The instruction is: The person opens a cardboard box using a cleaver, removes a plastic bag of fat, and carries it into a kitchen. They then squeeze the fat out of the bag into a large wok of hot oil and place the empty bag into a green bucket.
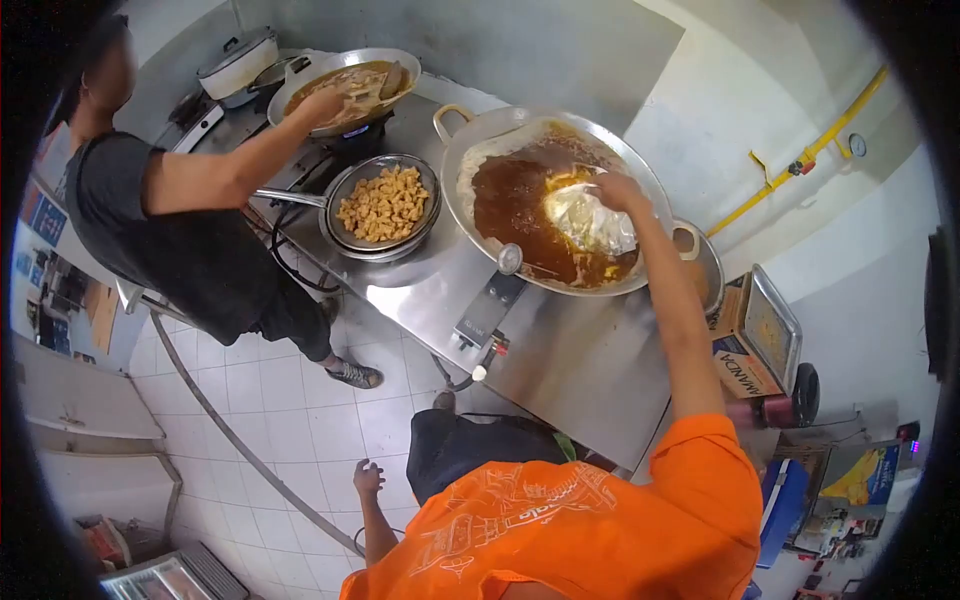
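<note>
My right hand (617,192) is over the large wok (462,190), its fingers closed at the upper edge of a crumpled white, plastic-like thing (592,222) with yellow patches. That thing rests in or just above the brown liquid (510,205); which one I cannot tell. Pale foam lines the wok's left side. A round dial thermometer (510,259) sits at the wok's near rim. My left hand (369,478) hangs low over the tiled floor, away from the counter, with its fingers apart and nothing in it.
A co-worker in black (190,240) stands at the left, one hand over a smaller wok (300,82). Between the woks, a strainer (330,215) holds browned pieces (383,205). A cardboard box (745,368) and metal tray (793,325) stand right; a hose (215,415) crosses the floor.
</note>
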A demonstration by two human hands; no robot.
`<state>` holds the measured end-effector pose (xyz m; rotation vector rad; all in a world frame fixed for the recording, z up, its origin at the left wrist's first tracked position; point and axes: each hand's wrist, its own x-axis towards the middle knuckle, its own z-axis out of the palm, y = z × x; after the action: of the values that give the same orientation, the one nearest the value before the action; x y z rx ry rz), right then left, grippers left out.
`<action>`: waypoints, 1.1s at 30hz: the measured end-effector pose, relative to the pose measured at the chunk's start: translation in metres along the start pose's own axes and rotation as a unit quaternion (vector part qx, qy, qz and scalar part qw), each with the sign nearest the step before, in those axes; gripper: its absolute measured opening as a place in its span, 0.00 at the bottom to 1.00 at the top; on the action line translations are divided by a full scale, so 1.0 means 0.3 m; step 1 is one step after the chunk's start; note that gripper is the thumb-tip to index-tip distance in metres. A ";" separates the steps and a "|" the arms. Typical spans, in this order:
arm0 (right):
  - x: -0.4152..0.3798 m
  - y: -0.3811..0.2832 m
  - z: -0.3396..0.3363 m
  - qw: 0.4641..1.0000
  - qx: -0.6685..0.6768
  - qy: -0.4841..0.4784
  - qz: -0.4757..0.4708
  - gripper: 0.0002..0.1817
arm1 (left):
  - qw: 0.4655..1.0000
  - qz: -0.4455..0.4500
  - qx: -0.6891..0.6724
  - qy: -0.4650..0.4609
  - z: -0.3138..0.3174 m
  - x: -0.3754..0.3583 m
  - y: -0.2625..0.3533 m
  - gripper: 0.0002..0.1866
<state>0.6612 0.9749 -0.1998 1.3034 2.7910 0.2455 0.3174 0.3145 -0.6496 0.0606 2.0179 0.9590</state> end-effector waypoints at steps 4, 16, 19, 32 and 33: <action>0.032 -0.045 0.138 0.998 0.009 -0.031 0.050 0.20 | 1.000 -0.009 -0.007 0.013 -0.045 -0.008 -0.009 0.20; 0.036 -0.003 -0.077 0.993 0.018 0.116 0.016 0.15 | 0.999 0.003 -0.017 0.036 -0.098 -0.020 -0.061 0.17; -0.021 -0.014 -0.275 0.981 0.050 0.186 0.036 0.11 | 0.999 -0.026 0.003 0.022 -0.082 -0.005 -0.070 0.18; -0.044 0.115 -0.750 0.947 -0.032 0.316 0.047 0.18 | 0.999 0.028 -0.015 -0.009 -0.028 0.082 0.014 0.17; -0.050 0.123 -0.774 0.947 -0.033 0.315 0.049 0.18 | 1.000 0.022 -0.014 -0.011 -0.026 0.086 0.002 0.17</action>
<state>0.6725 0.9585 0.0348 1.5747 3.1633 0.8999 0.2956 0.3200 -0.6646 0.1002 1.9891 1.0108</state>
